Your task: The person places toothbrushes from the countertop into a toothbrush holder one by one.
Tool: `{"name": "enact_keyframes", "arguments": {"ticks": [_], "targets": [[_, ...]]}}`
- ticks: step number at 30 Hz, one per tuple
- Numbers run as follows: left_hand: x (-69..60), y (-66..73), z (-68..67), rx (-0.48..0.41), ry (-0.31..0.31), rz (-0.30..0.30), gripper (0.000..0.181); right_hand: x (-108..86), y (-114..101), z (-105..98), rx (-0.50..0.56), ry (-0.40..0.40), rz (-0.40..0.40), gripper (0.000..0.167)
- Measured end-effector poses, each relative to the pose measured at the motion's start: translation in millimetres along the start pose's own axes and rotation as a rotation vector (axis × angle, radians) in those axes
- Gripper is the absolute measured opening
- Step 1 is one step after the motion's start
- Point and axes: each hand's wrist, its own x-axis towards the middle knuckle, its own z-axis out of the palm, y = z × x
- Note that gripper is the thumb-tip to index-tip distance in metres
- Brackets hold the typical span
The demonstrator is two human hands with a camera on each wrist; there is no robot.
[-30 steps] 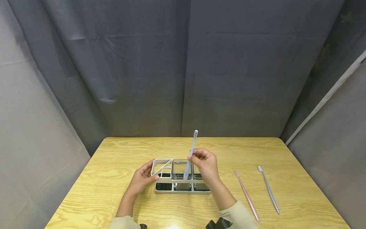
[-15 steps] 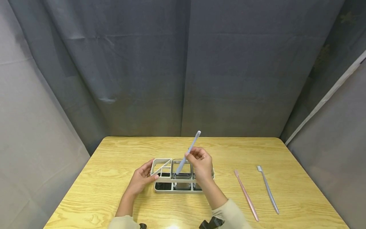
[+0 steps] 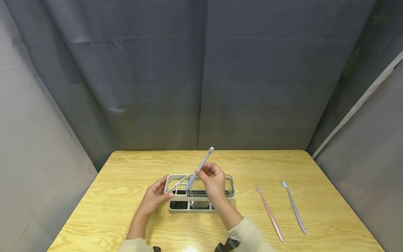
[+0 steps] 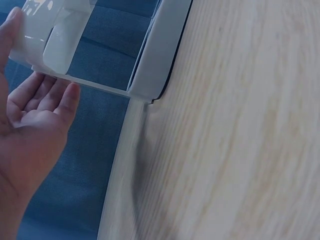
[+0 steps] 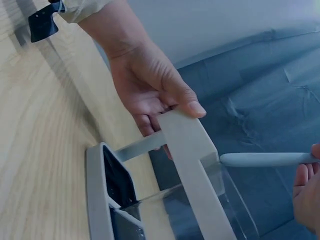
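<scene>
A white holder (image 3: 210,198) with an upper frame, a dark-bottomed base and clear cups stands on the table. The left hand (image 3: 153,196) grips the left end of its upper frame, thumb in front and fingers behind. Between thumb and fingers the right hand (image 3: 213,181) pinches a light blue toothbrush (image 3: 202,164), head up and tilted right. Its lower end is at the holder's top, beside the small divided compartments. In the right wrist view the toothbrush handle (image 5: 265,159) has its end close to the upper frame (image 5: 192,160); whether they touch, I cannot tell.
A pink toothbrush (image 3: 270,214) and a grey-blue toothbrush (image 3: 294,208) lie on the wooden table (image 3: 126,175) to the right of the holder. Grey curtains (image 3: 157,87) hang behind the table and at both sides.
The right hand has moved left with the light blue toothbrush, which leans more to the right. Its lower end has gone from over the middle cup to the divided section. The left hand keeps its grip.
</scene>
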Motion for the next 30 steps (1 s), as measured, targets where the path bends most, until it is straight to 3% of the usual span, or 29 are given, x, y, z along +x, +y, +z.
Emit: {"name": "enact_keyframes", "arguments": {"ticks": [14, 24, 30], "targets": [[-0.6, 0.3, 0.8, -0.025, -0.002, 0.003, 0.069, -7.0, 18, 11, -0.107, -0.043, 0.049, 0.014], [-1.0, -0.3, 1.3, -0.020, 0.005, -0.012, 0.069, -16.0, -3, 22, -0.247, -0.132, 0.047, 0.011], [-0.8, 0.1, 0.4, 0.004, 0.003, -0.016, 0.068, -9.3, 6, 16, -0.352, -0.220, 0.074, 0.010]]}}
